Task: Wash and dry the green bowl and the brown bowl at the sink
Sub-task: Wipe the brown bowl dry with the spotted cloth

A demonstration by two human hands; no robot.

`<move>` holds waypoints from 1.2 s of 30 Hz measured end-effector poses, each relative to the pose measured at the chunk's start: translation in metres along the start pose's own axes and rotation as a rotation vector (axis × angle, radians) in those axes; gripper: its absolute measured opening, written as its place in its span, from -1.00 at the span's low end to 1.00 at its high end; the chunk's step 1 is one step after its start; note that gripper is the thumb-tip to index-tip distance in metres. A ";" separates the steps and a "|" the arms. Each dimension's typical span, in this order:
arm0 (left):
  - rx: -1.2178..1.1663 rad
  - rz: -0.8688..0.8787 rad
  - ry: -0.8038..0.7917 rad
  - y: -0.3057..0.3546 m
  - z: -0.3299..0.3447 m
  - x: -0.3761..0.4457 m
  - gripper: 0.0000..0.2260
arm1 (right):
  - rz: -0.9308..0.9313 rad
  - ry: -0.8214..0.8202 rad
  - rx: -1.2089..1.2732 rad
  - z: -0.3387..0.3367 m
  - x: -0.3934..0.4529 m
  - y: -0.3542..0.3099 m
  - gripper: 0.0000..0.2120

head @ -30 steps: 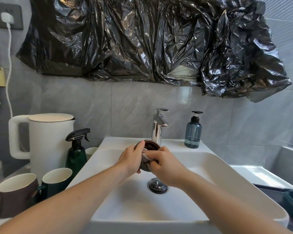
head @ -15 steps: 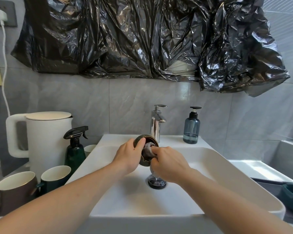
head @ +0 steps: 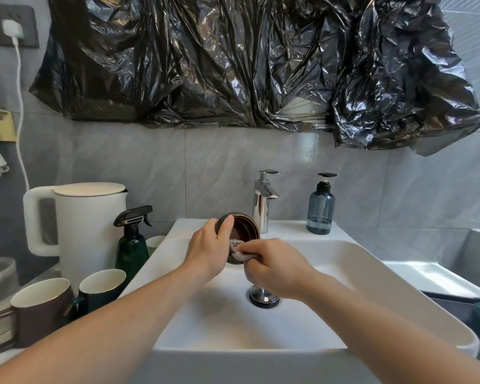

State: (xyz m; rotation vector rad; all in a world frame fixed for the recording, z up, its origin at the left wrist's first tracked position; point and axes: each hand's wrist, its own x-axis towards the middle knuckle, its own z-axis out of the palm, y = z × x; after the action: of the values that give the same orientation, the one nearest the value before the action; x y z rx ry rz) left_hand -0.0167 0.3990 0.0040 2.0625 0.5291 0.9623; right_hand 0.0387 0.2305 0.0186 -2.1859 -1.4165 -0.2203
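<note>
Bowl [head: 243,227], dark outside and brown inside, is held on edge over the sink [head: 358,261], just in front of the tap [head: 263,200]. The left hand [head: 208,252] curls round its left rim, thumb over the top edge. The right hand [head: 275,268], touching the left, pinches a bunched cloth [head: 237,249] against the bowl's lower inside.

Risk: a wet, glazed bowl gripped by one rim could slip under the cloth's push and crack on the basin below the hands.

Far left of the left hand, a brown mug [head: 36,309] and a green mug [head: 101,286] show only white insides. The bowl looks empty. Beyond the right hand, the soap bottle [head: 320,209] is about a quarter full.
</note>
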 end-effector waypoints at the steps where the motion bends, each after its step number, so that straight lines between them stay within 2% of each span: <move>1: 0.027 0.014 0.010 0.001 -0.001 -0.001 -0.59 | 0.016 0.022 -0.049 0.001 0.000 0.000 -0.60; 3: 0.065 0.049 -0.001 0.002 -0.001 -0.003 -0.59 | 0.028 0.042 -0.145 0.003 0.000 0.001 -0.59; 6: 0.104 0.103 -0.045 0.000 0.001 -0.006 -0.64 | 0.044 0.009 -0.214 0.003 -0.003 0.004 -0.82; 8: 0.094 0.098 -0.081 -0.002 0.004 -0.007 -0.64 | 0.068 -0.007 -0.214 0.002 -0.003 0.006 -0.85; 13: 0.014 0.036 -0.143 0.002 0.004 -0.009 -0.49 | 0.023 -0.066 -0.138 0.002 -0.001 0.010 -0.41; 17: -0.002 0.038 -0.151 0.004 0.000 -0.010 -0.55 | -0.068 -0.117 -0.090 0.002 0.001 0.011 -0.27; 19: -0.013 0.034 -0.144 0.002 -0.001 -0.008 -0.59 | -0.148 -0.097 -0.073 0.004 0.001 0.010 -0.32; 23: -0.021 0.049 -0.102 0.001 -0.003 -0.005 -0.63 | -0.233 0.001 0.023 0.007 0.000 0.005 -0.58; 28: -0.006 0.067 0.006 0.006 -0.009 -0.002 -0.59 | -0.124 0.114 0.052 0.005 0.000 0.003 -0.61; 36: 0.133 0.075 -0.011 0.005 -0.008 -0.006 -0.51 | -0.019 0.148 -0.100 0.007 0.001 0.011 -0.63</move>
State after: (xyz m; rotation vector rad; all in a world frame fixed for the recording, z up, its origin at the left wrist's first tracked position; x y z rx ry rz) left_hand -0.0263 0.3961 0.0091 2.2192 0.5252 0.9818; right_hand 0.0484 0.2312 0.0097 -2.1861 -1.3711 -0.4590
